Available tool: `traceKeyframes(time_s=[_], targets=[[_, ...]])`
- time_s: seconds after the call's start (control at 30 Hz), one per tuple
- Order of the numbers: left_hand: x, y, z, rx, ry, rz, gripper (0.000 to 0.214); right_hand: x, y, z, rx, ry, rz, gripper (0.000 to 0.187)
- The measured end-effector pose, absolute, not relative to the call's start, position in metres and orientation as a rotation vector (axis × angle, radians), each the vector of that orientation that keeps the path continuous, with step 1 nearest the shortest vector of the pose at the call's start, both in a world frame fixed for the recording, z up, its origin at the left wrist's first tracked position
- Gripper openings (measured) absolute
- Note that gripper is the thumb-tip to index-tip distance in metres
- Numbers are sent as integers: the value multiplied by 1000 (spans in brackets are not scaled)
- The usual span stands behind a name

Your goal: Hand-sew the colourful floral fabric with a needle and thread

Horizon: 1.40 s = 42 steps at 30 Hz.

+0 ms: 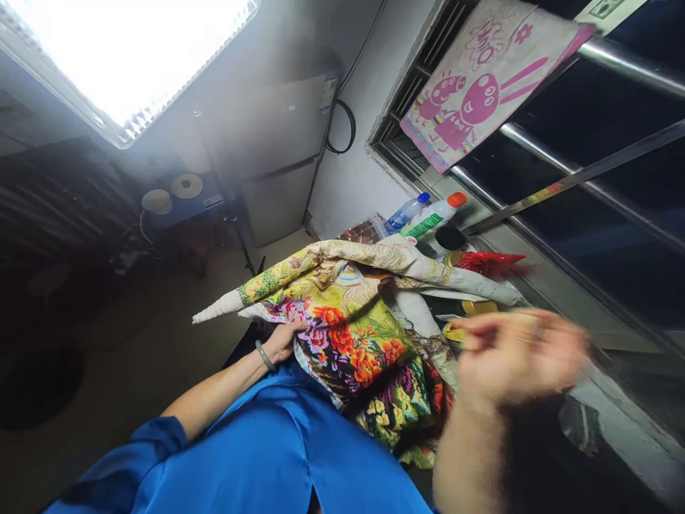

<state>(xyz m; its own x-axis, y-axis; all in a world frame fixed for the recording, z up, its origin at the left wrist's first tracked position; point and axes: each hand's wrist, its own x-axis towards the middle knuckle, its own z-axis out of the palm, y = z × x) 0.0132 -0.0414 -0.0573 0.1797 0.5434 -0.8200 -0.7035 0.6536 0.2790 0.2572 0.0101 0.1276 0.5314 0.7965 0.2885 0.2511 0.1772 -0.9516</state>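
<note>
A bright floral cloth (347,328) in green, red and purple lies bunched in front of me, one rolled end reaching out to the left. My left hand (283,341), with a green bangle on the wrist, rests on the cloth's left edge, fingers curled over the fabric. My right hand (514,353) is raised close to the camera at the right and smeared by motion, so its fingers cannot be read. My blue sleeve (240,457) fills the bottom of the view.
Two plastic bottles (428,214) lie on a ledge behind the cloth, beside a red object (486,263). A pink cartoon towel (481,78) hangs on metal window bars (589,171). A grey fridge (278,157) stands at the back wall.
</note>
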Motion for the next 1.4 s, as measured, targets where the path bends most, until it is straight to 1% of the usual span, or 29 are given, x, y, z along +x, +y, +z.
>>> traceKeyframes(time_s=[0.03,0.13,0.17,0.23,0.3,0.4,0.57,0.83,1.13,1.27,1.4], targets=[[13,-42,-59,-174,1064,885,22,240,8,113,-1424,-1051,605,35],[13,-42,-59,-162,1045,878,22,193,-6,61,-1582,-1230,1176,35],[13,-41,-57,-157,1042,873,21,181,-12,45,-1620,-1262,1314,35],[14,-40,-50,-151,1036,863,20,165,-24,19,-1657,-1316,1448,32],[14,-39,-44,-149,1033,862,20,159,-33,4,-1649,-1365,1467,29],[15,-38,-36,-156,1051,874,20,157,-40,-1,-1612,-1430,1417,25],[17,-37,-30,-163,1061,883,20,155,-41,2,-1621,-1497,1334,29],[18,-36,-28,-176,1072,894,21,154,-43,-2,-1639,-1486,1379,33],[19,-37,-28,-179,1060,888,21,151,-40,-1,-1671,-1538,1305,27],[20,-35,-24,-166,1024,893,20,146,-42,-5,-1691,-1414,1346,24],[20,-33,-23,-153,1053,869,20,141,-45,-10,-1704,-1171,1431,30]])
